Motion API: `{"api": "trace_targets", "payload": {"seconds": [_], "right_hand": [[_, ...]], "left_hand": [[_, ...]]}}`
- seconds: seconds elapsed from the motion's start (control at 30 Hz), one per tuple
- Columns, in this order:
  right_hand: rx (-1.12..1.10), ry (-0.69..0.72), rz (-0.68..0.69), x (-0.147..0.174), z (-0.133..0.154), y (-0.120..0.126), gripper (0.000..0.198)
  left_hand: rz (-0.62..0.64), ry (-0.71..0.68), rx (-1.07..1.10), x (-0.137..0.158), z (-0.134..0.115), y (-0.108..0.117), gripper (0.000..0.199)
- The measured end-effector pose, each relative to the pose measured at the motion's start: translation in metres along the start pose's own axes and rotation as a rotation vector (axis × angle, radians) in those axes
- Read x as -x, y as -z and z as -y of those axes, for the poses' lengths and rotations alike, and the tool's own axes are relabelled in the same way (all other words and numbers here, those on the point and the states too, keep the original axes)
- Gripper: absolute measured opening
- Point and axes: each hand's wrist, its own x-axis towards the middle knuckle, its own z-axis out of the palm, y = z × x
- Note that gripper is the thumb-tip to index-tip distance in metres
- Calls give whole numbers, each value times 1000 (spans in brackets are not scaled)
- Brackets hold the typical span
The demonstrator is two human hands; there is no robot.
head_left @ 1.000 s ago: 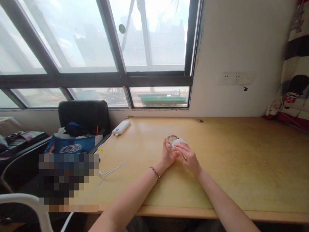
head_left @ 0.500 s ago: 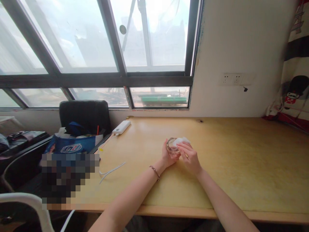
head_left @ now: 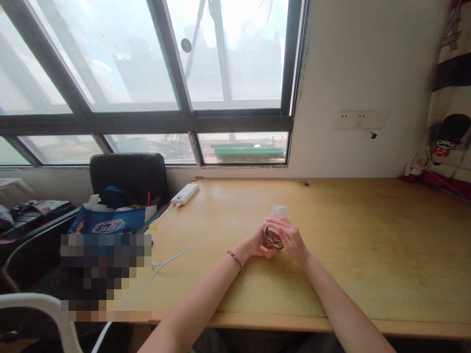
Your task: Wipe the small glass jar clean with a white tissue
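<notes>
A small round glass bowl or ashtray (head_left: 274, 238) rests in my left hand (head_left: 259, 244), its opening tilted toward me. The fingers curl around its left side and under it. My right hand (head_left: 290, 238) presses a white tissue (head_left: 279, 211) against the upper rim of the glass. Part of the tissue stands up behind the fingers, and the rest is hidden under them. Both hands are just over the wooden table (head_left: 353, 245). A braided bracelet (head_left: 235, 261) circles my left wrist.
A white power bank (head_left: 185, 194) with a cable lies at the table's back left edge. Another white cable end (head_left: 171, 262) is nearer me. Left of the table, a black chair (head_left: 128, 171) holds a blue bag (head_left: 110, 220). Window and wall sockets (head_left: 353, 119) stand behind.
The glass has turned and tipped so its opening faces more toward me. My right hand has slid the tissue along to the upper rim; both hands have moved slightly.
</notes>
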Motion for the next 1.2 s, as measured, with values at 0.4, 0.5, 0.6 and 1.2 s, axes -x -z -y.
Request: {"api": "trace_targets", "payload": {"seconds": [0.4,0.5,0.6,1.2], "right_hand": [[193,-114,-244,6,-14,-3,30],[205,-74,-233,7,-11,-6,28],[219,-65,-224,9,-8,-11,27],[228,112,-99,11,12,-37,39]], "left_hand": [[-47,-469,149,1,1,-11,68],[-100,-564,201,0,0,-5,66],[-176,-647,248,-2,-1,0,65],[-249,-906,351,-20,4,14,49]]}}
